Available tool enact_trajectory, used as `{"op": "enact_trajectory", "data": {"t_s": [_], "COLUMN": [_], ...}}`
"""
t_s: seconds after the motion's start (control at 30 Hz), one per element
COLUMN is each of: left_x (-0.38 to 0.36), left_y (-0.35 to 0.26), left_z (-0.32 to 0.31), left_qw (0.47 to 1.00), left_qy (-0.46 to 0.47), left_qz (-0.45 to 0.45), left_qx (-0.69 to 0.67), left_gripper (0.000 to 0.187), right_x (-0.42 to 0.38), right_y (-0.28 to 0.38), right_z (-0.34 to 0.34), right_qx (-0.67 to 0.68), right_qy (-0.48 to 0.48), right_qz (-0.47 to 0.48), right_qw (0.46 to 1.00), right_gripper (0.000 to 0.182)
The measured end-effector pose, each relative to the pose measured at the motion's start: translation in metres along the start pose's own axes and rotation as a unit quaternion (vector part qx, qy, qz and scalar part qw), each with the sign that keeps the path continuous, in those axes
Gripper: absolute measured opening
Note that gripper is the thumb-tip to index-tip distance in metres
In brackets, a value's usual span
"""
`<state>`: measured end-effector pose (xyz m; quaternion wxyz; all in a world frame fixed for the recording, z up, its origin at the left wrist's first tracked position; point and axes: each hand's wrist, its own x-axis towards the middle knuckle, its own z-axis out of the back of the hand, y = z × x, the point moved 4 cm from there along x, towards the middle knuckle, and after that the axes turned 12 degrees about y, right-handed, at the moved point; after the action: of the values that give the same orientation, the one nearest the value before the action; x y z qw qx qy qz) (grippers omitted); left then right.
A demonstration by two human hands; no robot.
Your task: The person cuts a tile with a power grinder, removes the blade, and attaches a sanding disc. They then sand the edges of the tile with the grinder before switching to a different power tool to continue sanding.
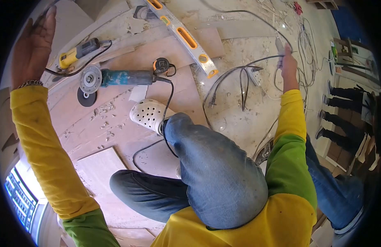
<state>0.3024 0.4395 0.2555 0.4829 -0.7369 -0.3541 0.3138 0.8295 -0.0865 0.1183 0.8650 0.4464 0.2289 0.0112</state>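
My right hand is closed round a black power cord, which loops down to the floor and also runs up past the fist. Close below that hand lie a white socket block and a loose plug. My left hand is raised at the upper left, palm showing and fingers stretched out, with a dark cable passing by the fingertips. Nearest to it is a yellow and grey power tool. A teal angle grinder rests on the boards between my hands, its cord running past my foot.
A black and orange tape measure sits beside the grinder. A long spirit level slants across the top. My white clog is on the dusty boards. Tangled cables lie at right; another person's jeans are close by, lower right.
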Motion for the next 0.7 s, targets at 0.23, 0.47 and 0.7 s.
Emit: {"op": "enact_trajectory", "data": {"t_s": [0.23, 0.47, 0.7], "left_x": [-0.016, -0.006, -0.042], "left_y": [-0.014, -0.003, 0.097], "left_z": [-0.04, -0.02, -0.093], "left_qw": [0.82, 0.916, 0.982], "left_qy": [0.491, 0.265, 0.098], "left_qz": [-0.072, -0.043, -0.011], "left_qx": [-0.286, -0.299, -0.161], "left_gripper": [0.039, 0.038, 0.02], "right_x": [-0.008, -0.103, -0.148], "right_y": [-0.002, -0.081, -0.182], "right_z": [0.011, -0.067, -0.164], "right_qx": [0.295, -0.178, -0.353], "right_qy": [0.135, 0.423, 0.366], "right_qz": [0.135, -0.086, 0.064], "right_qw": [0.936, 0.885, 0.859], "right_gripper": [0.045, 0.027, 0.048]}}
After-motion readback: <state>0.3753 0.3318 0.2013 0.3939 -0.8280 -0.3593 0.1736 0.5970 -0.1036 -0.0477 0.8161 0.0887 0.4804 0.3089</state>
